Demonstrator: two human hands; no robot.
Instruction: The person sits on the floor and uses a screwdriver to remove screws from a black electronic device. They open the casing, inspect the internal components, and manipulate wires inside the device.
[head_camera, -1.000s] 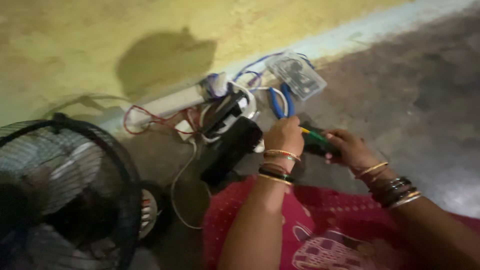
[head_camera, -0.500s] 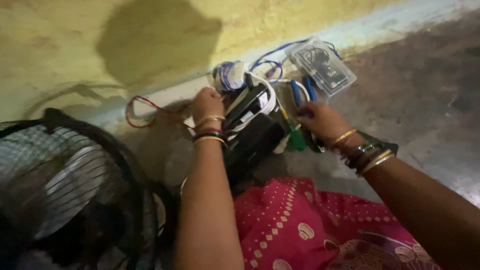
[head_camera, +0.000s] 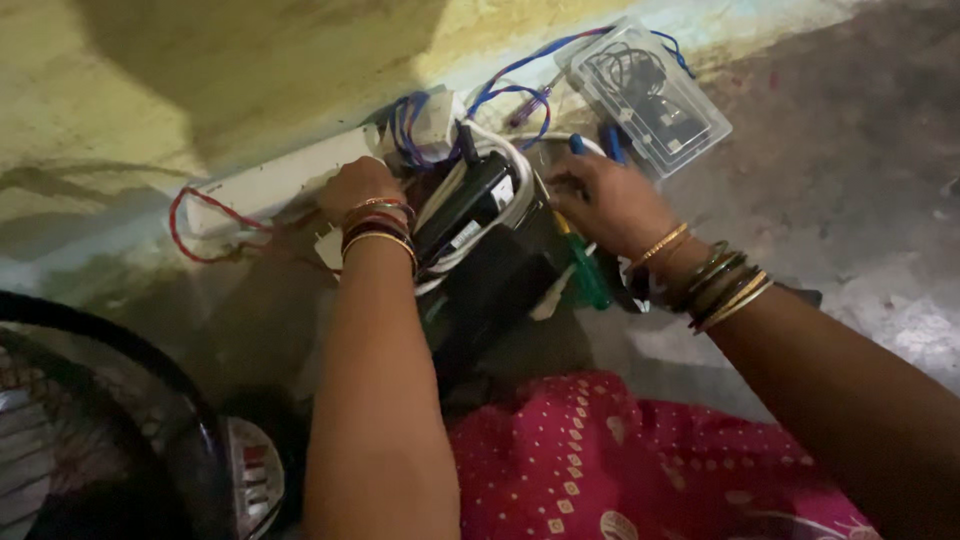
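My left hand (head_camera: 362, 188) reaches forward, its fingers curled over the near end of a long white casing (head_camera: 270, 182) that lies along the wall base. My right hand (head_camera: 608, 200) is bent over a heap of parts, with a green-handled screwdriver (head_camera: 586, 272) tucked under the palm and its handle pointing back toward my wrist. Between the hands lies a black box-shaped device (head_camera: 470, 205) wrapped in a white cable. Blue wires (head_camera: 505, 85) and a red wire (head_camera: 195, 235) loop out of the heap. My fingertips are hidden on both hands.
A clear plastic box (head_camera: 655, 95) holding black cables sits at the back right on the concrete floor. A black fan grille (head_camera: 100, 420) fills the lower left corner. My pink patterned clothing (head_camera: 650, 470) covers the bottom centre. A yellow wall rises behind.
My left hand has moved left from the screwdriver to the white casing. The right hand, still with the screwdriver, has gone forward into the heap. The camera has come closer.
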